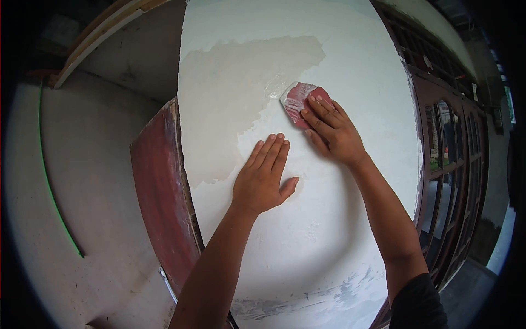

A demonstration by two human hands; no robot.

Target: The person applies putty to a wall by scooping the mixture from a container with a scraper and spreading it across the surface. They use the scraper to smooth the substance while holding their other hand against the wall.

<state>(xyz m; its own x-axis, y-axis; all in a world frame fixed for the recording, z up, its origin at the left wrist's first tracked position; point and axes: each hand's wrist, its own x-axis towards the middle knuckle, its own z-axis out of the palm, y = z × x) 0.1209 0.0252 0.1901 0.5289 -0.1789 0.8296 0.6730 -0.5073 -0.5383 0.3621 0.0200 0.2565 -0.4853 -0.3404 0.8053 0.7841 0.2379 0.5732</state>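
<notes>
My right hand [334,129] presses a red flat pad [304,101] smeared with white paste against the wall panel [329,219]. Its fingers lie over the pad's right part, with the thumb at the lower edge. Below and to the left, my left hand [266,172] rests flat on the panel, fingers stretched upward and thumb apart, holding nothing. White coating covers much of the panel, and a greyish-beige patch [224,93] with a ragged edge spreads over its upper left. Wet white smears show just left of the pad.
A dark red board [161,192] stands along the panel's left edge. Farther left, a green strip [46,181] hangs before a grey wall [98,164]. Brown framed glass doors [452,142] stand at the right. Curved wood [93,41] is at the upper left.
</notes>
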